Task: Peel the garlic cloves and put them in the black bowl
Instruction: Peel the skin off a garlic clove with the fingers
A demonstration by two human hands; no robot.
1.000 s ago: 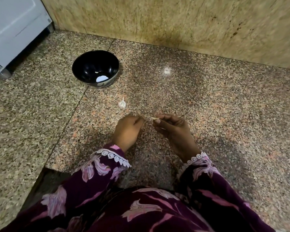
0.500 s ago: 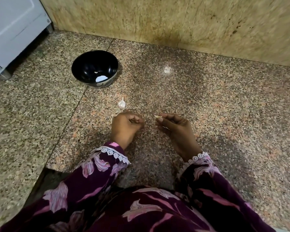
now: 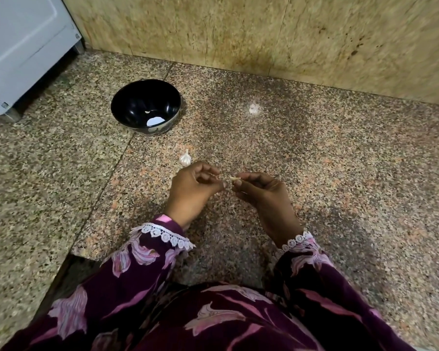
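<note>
Two big surfaces fill most of this: a speckled granite floor and a yellowish stone wall along the far side, with a white appliance at far left. Purple floral sleeves come in from the near edge. Next down is the black bowl, far left of the hands, with a couple of pale bits inside. The left hand has its fingers curled toward the right hand, which pinches a small garlic clove at its fingertips; can't tell if the left actually grips anything. A small garlic bulb sits on the floor just beyond the left hand, and a pale scrap lies further off right.
</note>
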